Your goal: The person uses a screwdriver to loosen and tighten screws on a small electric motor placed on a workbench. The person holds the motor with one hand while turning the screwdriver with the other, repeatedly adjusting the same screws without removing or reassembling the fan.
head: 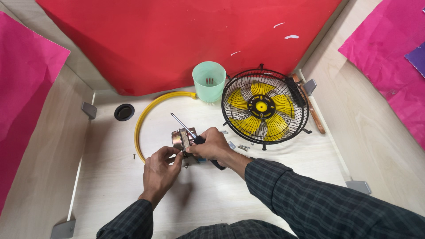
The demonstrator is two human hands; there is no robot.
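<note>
In the centre of the frame both hands meet over a small metal motor [180, 139], which is held just above the light wooden table [110, 186]. The left hand [160, 170] comes from below and its fingers are closed on the lower edge of the motor. The right hand [212, 145] is closed around a screwdriver [188, 128] and also touches the right side of the motor; the shaft of the screwdriver points to the upper left, above the motor. A yellow curved ring [144, 121] lies on the table, curving around the left of the hands. In the upper right of the centre stands a black wire fan guard [264, 106] with yellow blades inside. Just left of it is a pale green plastic cup [208, 81]. Some small screws [242, 147] lie between the right hand and the guard.
</note>
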